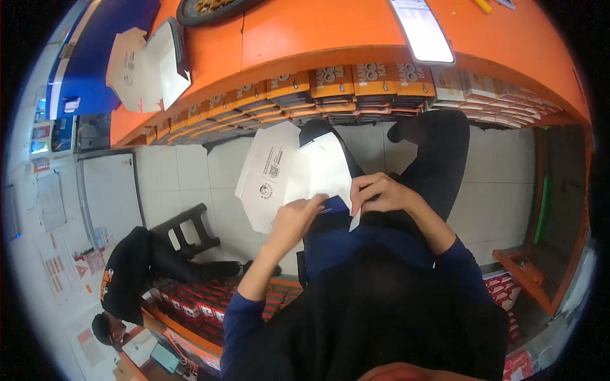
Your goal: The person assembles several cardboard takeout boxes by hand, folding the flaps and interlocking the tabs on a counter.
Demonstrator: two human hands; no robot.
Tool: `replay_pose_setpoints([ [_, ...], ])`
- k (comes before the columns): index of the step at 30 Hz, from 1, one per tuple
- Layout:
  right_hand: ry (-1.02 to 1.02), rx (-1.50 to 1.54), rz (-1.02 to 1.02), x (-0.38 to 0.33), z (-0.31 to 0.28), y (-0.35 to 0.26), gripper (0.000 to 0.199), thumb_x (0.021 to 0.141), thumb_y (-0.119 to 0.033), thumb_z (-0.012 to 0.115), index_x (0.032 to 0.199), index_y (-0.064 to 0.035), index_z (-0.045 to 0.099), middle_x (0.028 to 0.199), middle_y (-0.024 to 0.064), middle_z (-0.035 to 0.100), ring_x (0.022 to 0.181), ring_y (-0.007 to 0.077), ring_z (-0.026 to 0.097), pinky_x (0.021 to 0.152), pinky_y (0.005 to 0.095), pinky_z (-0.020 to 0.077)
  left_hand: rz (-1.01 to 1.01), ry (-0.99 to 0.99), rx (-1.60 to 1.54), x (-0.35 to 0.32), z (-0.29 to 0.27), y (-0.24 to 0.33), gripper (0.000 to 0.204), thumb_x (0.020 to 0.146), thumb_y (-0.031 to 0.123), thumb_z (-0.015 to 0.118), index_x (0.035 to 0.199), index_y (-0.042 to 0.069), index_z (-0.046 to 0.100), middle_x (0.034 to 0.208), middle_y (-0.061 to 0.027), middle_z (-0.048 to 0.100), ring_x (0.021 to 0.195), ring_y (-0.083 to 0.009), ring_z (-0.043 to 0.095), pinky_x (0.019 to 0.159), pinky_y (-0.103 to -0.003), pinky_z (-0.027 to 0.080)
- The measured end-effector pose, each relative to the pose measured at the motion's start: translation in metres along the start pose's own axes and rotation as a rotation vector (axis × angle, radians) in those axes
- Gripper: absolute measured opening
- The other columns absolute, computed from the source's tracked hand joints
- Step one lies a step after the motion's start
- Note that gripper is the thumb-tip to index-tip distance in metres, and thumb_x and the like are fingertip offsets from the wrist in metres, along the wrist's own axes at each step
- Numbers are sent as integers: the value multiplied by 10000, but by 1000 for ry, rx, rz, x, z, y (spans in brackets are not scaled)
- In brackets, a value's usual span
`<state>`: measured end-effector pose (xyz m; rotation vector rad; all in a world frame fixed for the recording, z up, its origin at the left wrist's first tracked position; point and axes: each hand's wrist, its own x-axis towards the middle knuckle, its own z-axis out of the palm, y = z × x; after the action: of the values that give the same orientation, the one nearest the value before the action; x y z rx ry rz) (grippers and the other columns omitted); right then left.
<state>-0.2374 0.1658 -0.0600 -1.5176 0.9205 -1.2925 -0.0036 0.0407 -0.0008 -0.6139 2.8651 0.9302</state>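
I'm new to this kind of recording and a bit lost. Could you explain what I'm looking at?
There's no machine: a person works with two bare hands, seen by a wide camera on their head, looking down, which makes straight edges bend. The right hand pinches a flap of a white carton; the left hand is at the carton's near side, its grip unclear. On the orange table ahead are a phone, another open carton and a dark dish.
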Motion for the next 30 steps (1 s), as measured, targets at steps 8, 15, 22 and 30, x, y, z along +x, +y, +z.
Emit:
replay_pose_setpoints([
  [8,161,-237,99,21,23,-32,288,762,-65,790,1045,-107,761,918,42,533,795,180,559,695,303,465,-106,-15,-357,23,-21,13,264,871,85,711,1120,21,653,764,-164,691,676,-267,693,637,-329,516],
  [15,640,-376,123,20,19,-42,360,791,-3,764,1142,-81,745,868,29,515,762,129,523,672,269,439,-185,55,-517,27,-35,7,156,884,126,733,966,-7,738,770,-105,725,676,-117,659,605,-273,499],
  [22,152,-415,244,16,-4,-63,510,827,14,687,1318,-113,624,964,122,551,793,250,584,732,356,487,-199,-45,-491,33,-31,27,142,879,59,702,1008,0,708,870,-122,722,731,-169,687,664,-317,551],
  [30,497,-844,-292,19,29,-53,593,800,-77,676,1368,-193,549,975,78,560,785,237,571,699,360,489,-286,213,-1058,25,-6,-5,305,890,-48,654,1188,-9,602,1044,-111,695,812,-181,704,666,-294,561],
])
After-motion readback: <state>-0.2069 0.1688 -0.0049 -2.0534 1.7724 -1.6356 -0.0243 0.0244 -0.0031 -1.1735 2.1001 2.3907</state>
